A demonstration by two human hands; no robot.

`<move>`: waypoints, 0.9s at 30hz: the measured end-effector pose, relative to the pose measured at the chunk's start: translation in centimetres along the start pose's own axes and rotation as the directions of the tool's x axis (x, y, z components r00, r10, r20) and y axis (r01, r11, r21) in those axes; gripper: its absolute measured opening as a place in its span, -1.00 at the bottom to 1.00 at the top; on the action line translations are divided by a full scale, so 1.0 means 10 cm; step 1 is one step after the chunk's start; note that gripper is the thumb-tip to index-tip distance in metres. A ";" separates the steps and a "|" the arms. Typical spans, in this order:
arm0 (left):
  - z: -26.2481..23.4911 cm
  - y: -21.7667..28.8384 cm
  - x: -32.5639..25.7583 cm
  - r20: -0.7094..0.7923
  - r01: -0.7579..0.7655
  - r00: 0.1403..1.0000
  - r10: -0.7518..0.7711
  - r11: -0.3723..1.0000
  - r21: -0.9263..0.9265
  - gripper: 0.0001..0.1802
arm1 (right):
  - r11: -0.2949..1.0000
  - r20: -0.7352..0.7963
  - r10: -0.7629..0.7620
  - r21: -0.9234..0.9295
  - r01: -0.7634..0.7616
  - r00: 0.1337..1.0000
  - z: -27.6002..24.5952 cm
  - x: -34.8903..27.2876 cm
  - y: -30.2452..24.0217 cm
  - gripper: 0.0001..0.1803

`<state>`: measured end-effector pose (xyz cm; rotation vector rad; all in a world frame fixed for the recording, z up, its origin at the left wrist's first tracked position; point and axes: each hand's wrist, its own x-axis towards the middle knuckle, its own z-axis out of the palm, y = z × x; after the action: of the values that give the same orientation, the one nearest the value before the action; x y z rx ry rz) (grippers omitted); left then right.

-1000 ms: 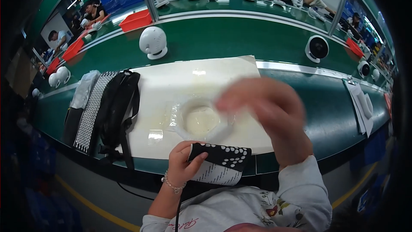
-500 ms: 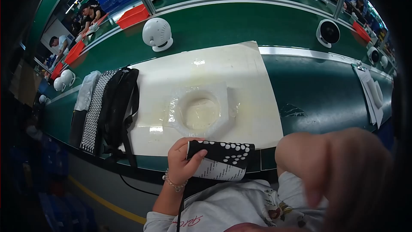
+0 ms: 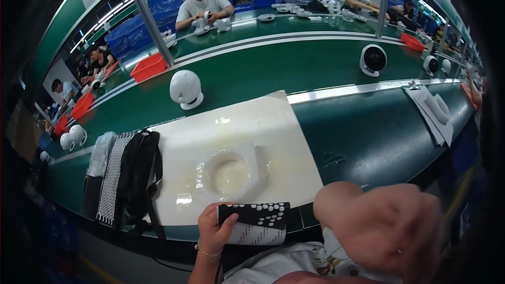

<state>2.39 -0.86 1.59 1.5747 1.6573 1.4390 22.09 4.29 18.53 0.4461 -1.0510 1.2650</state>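
Near the front edge of the bench, my left hand (image 3: 213, 229) grips a black sheet with round white dots (image 3: 258, 211), its thumb lying over the front. The sheet is bent over, and a white printed backing shows below the black part. Close to the camera, my right hand (image 3: 384, 226) is raised with its fingers curled in; a tiny pale spot shows by the fingers, and what they hold is too small and blurred to name. A white foam ring block (image 3: 258, 165), wrapped in clear tape, sits on a cream board (image 3: 294, 152) just beyond my left hand.
Black straps (image 3: 142, 173) and a dotted strip (image 3: 111, 179) lie left of the board. White round-headed devices (image 3: 185, 88) stand on the green conveyor (image 3: 284, 66). Papers on a clipboard (image 3: 428, 113) lie at right. Red bins (image 3: 148, 67) and several people are beyond.
The view has tilted up, so the bench sits lower and more of the people across shows. My left hand keeps its grip on the sheet; my right hand stays raised with curled fingers.
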 end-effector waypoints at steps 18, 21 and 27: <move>0.12 -0.25 -0.07 -0.008 0.384 0.898 -0.439 0.794 -0.471 -0.85 | 0.944 0.859 0.246 -0.106 -0.314 0.449 -0.57 0.15 0.72 -0.62; 0.06 -0.07 0.03 0.004 -0.118 0.993 0.118 0.990 0.075 -0.88 | 0.657 0.573 0.750 -0.589 -0.470 0.331 -0.89 0.27 1.05 -0.52; 0.07 -0.05 0.09 0.064 -0.113 0.992 0.110 0.993 0.033 -0.84 | 0.270 -0.133 0.519 -0.912 -0.310 0.844 -2.55 -0.24 2.16 -0.66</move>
<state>2.56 0.30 1.22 1.7395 1.5916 1.4058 12.35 29.27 -1.58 -0.6732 -1.9555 0.8526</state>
